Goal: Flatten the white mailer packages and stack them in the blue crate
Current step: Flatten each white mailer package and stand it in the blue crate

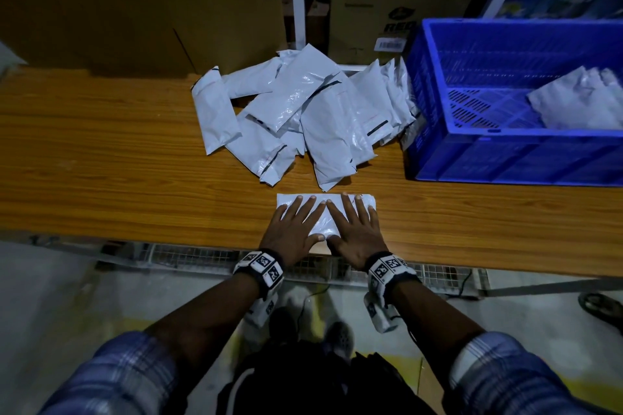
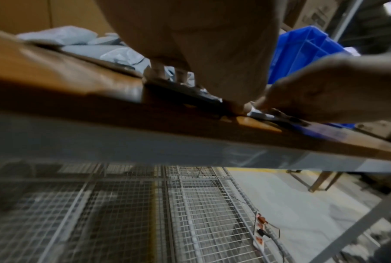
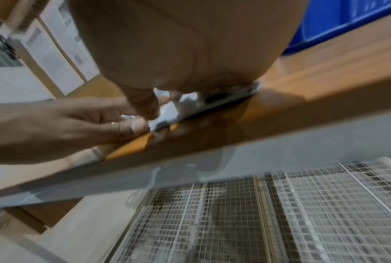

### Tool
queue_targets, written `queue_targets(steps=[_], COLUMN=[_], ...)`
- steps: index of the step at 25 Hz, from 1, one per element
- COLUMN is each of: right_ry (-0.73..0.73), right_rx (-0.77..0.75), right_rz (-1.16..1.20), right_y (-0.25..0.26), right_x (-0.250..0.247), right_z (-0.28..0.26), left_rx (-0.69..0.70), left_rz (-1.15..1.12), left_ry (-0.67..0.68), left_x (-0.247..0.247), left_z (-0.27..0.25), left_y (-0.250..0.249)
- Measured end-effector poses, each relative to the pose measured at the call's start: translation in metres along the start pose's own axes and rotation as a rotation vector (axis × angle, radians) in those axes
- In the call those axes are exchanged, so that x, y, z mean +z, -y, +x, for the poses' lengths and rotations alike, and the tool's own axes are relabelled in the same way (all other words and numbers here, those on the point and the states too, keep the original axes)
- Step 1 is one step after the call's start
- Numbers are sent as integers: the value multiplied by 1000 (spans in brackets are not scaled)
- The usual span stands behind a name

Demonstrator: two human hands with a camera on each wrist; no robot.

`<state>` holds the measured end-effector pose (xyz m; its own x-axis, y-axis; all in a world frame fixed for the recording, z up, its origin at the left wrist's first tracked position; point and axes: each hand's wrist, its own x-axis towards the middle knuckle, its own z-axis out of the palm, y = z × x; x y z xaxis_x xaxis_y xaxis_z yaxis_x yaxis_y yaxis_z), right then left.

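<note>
Left hand [image 1: 292, 226] and right hand [image 1: 353, 225] lie flat, fingers spread, pressing one white plastic mailer package [image 1: 323, 201] near the front edge of the wood-grain table [image 1: 101, 152]. Behind it sits a loose heap of white mailers [image 1: 296, 111], touching the blue slotted plastic crate [image 1: 505, 152] at right, which holds white mailers [image 1: 580, 101], partly cut off. Brown cardboard boxes [image 1: 387, 17] stand behind.

Left wrist view: palm [image 2: 201, 44] blocks most of the mailer; blurred.

Right wrist view: the mailer's edge [image 3: 190, 110] shows under both hands; wire mesh shelf [image 3: 280, 213] below
</note>
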<state>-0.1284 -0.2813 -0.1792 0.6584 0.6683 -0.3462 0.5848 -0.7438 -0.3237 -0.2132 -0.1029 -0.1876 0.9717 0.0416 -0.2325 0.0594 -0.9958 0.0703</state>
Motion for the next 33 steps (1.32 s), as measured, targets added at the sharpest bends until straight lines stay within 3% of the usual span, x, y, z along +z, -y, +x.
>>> queue_targets(steps=[3,10,21,29,33], right_ry=[58,37,2,-144,-317], right_rx=[-10,-74,-74,-42,-11], right_rz=[-47,-114,-206,-363,-394], right_y=[-1,-9,11,42,49], right_x=[-6,-25,-49,-93,-126], right_z=[3,1,9,-10,-17], left_rx=[19,50,-51,4,95], left_rz=[66,70,-119,-189,-162], left_ry=[19,112,30,-151,-296], left_x=[-15,-34,-52,-86,-125], left_z=[6,5,3,-1,10], left_y=[0,3,-6,6,11])
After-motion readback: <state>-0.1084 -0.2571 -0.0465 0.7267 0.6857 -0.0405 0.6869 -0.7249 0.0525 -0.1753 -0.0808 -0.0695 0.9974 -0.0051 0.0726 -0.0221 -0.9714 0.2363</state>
